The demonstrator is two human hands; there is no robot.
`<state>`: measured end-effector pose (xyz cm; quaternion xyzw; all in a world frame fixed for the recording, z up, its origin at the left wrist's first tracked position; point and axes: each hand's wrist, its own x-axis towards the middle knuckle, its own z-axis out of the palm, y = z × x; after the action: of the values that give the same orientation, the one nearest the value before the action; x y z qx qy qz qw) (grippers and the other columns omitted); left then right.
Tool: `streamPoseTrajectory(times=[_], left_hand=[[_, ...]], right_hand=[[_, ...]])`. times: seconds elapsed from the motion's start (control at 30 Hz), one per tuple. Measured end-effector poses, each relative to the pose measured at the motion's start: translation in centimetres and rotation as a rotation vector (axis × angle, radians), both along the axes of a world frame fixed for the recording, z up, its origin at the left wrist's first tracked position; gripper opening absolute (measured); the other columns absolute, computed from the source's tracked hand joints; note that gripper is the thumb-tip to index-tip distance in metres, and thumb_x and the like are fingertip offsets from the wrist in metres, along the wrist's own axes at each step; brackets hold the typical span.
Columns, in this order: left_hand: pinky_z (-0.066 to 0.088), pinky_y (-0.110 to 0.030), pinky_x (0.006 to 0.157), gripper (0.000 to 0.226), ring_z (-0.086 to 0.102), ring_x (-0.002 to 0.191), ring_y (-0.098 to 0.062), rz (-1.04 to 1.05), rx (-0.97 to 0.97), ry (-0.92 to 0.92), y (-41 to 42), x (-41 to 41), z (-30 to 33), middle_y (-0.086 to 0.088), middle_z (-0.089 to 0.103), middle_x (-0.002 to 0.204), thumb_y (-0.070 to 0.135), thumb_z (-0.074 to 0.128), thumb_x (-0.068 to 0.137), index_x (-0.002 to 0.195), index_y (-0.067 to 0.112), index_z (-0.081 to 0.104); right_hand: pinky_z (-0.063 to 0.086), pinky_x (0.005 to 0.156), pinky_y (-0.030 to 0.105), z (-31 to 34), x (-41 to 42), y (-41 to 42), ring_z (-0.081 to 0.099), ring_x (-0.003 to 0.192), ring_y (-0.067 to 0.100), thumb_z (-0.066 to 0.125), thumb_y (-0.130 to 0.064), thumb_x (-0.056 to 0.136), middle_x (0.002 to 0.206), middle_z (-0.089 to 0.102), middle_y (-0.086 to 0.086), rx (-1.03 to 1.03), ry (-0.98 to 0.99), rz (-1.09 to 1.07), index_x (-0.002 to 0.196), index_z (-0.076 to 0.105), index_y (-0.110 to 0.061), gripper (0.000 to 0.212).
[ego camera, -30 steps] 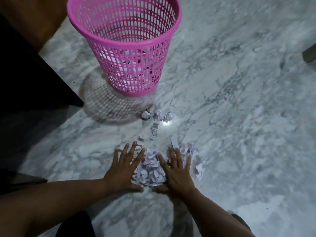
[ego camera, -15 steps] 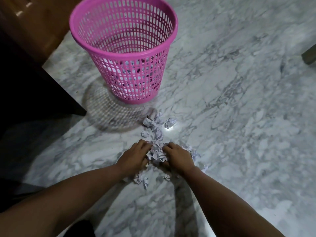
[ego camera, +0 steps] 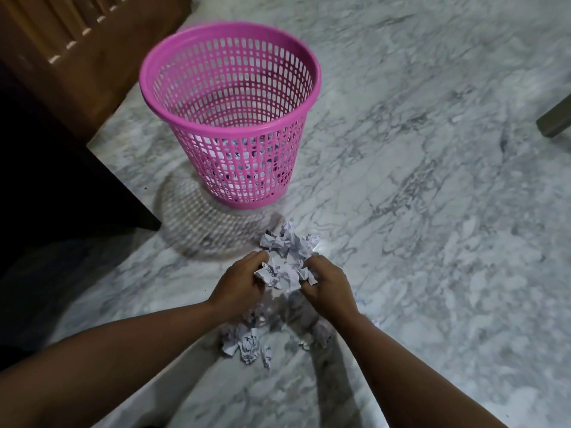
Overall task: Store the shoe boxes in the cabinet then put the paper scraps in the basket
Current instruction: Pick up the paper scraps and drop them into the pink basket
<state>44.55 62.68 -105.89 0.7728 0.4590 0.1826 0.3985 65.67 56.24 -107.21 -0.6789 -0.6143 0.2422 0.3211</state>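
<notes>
So we're on the paper half of the job, no shoe boxes anywhere in my view, just the wooden cabinet (ego camera: 77, 41) filling the upper left corner. Going left to right: the left hand (ego camera: 239, 285) sits just below center, fingers curled and pressed into the left side of a bunch of paper scraps (ego camera: 285, 271). The right hand (ego camera: 329, 287) mirrors it on the other side, also curled in, so the wad is squeezed between the two of them. It looks lifted a bit off the floor (ego camera: 432, 211) but I can't say for sure.

The pink basket (ego camera: 230, 118) stands upright above the hands, upper middle of frame, with some paper already showing through the mesh near the bottom.

Next move as I read it: keep both hands pressed together, carry the bunch up over the rim and let go. Then come back, because loose scraps (ego camera: 247, 342) lie under my wrists, and a few more (ego camera: 290, 239) between hands and basket.
</notes>
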Motion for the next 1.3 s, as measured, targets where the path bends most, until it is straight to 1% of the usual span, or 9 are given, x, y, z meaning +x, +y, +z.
streamPoseTrajectory(times=[0.23, 0.4, 0.53, 0.7, 0.8, 0.87, 1.0, 1.17, 1.3], left_hand=[[0.042, -0.025, 0.063, 0.039, 0.051, 0.07, 0.009, 0.143, 0.075, -0.281, 4.3, 0.3, 8.4, 0.023, 0.061, 0.076, 0.0, 0.054, 0.075, 0.093, 0.034, 0.056], [0.056, -0.026, 0.075, 0.048, 0.069, 0.083, -0.005, 0.278, 0.128, -0.536, 7.7, 2.2, 16.2, 0.013, 0.073, 0.091, -0.004, 0.054, 0.085, 0.111, 0.034, 0.064], [0.051, -0.027, 0.065, 0.021, 0.063, 0.07, -0.003, 0.459, 0.255, -0.656, 12.7, 3.9, 23.9, 0.013, 0.069, 0.084, 0.01, 0.055, 0.094, 0.103, 0.023, 0.069], [0.059, -0.039, 0.08, 0.032, 0.071, 0.096, -0.028, 0.445, 0.26, -0.187, 22.2, 2.1, 27.3, 0.001, 0.072, 0.106, 0.037, 0.057, 0.088, 0.117, 0.026, 0.068], [0.049, -0.033, 0.073, 0.028, 0.059, 0.099, -0.03, 0.185, 0.141, 0.53, 23.8, 1.9, 26.9, -0.008, 0.062, 0.113, 0.015, 0.059, 0.097, 0.125, 0.009, 0.063], [0.052, -0.037, 0.076, 0.025, 0.061, 0.094, -0.031, 0.183, 0.176, 0.689, 23.8, 2.0, 26.4, -0.015, 0.065, 0.109, 0.009, 0.058, 0.096, 0.12, 0.004, 0.064], [0.058, -0.039, 0.075, 0.029, 0.068, 0.09, -0.03, 0.268, 0.284, 0.531, 23.7, 1.7, 25.7, -0.012, 0.072, 0.106, 0.001, 0.06, 0.087, 0.113, 0.009, 0.068], [0.046, -0.043, 0.103, 0.048, 0.052, 0.125, -0.037, 0.331, 0.611, 0.344, 20.2, 0.9, 25.0, -0.012, 0.06, 0.129, 0.003, 0.055, 0.083, 0.126, 0.021, 0.063], [0.042, -0.044, 0.09, 0.027, 0.054, 0.101, -0.031, 0.035, 0.822, 0.006, 12.8, 1.0, 20.8, -0.009, 0.06, 0.101, 0.005, 0.051, 0.084, 0.107, 0.009, 0.066]], right_hand=[[0.043, 0.059, 0.033, 8.4, -1.8, 6.0, 0.049, 0.06, 0.01, 0.065, -0.023, 0.077, 0.067, 0.055, -0.01, 0.176, 0.436, -0.16, 0.076, 0.057, -0.026, 0.008], [0.054, 0.057, 0.052, 17.3, -1.5, 11.6, 0.051, 0.062, 0.017, 0.064, -0.007, 0.084, 0.067, 0.054, -0.003, 0.378, 0.532, -0.109, 0.081, 0.06, -0.014, 0.009], [0.037, 0.053, 0.031, 25.9, -2.0, 18.0, 0.042, 0.055, 0.015, 0.062, -0.01, 0.085, 0.06, 0.045, 0.003, 0.591, 0.457, -0.065, 0.069, 0.047, -0.013, 0.022], [0.048, 0.071, 0.032, 29.2, -2.4, 26.6, 0.065, 0.082, 0.02, 0.066, -0.038, 0.087, 0.089, 0.07, 0.0, 0.389, -0.072, 0.017, 0.094, 0.063, -0.018, 0.022], [0.044, 0.091, 0.026, 28.1, -2.2, 29.4, 0.061, 0.123, 0.028, 0.08, -0.034, 0.085, 0.138, 0.062, 0.011, -0.012, -0.191, 0.185, 0.145, 0.048, -0.015, 0.071], [0.045, 0.097, 0.026, 27.2, -2.0, 29.9, 0.057, 0.128, 0.028, 0.082, -0.013, 0.083, 0.145, 0.056, 0.013, -0.118, -0.114, 0.242, 0.155, 0.036, -0.012, 0.085], [0.053, 0.098, 0.029, 25.3, -0.2, 29.6, 0.066, 0.112, 0.015, 0.055, 0.004, 0.078, 0.124, 0.07, 0.005, 0.092, -0.091, 0.081, 0.135, 0.063, -0.014, 0.06], [0.058, 0.08, 0.027, 22.9, 2.5, 24.2, 0.07, 0.082, 0.004, 0.054, -0.006, 0.082, 0.087, 0.073, -0.01, 0.442, 0.223, -0.207, 0.099, 0.072, -0.016, 0.027], [0.058, 0.082, 0.035, 15.7, 5.2, 16.4, 0.07, 0.087, 0.01, 0.047, -0.009, 0.084, 0.092, 0.073, -0.007, 0.395, 0.237, -0.379, 0.101, 0.069, -0.018, 0.029]])
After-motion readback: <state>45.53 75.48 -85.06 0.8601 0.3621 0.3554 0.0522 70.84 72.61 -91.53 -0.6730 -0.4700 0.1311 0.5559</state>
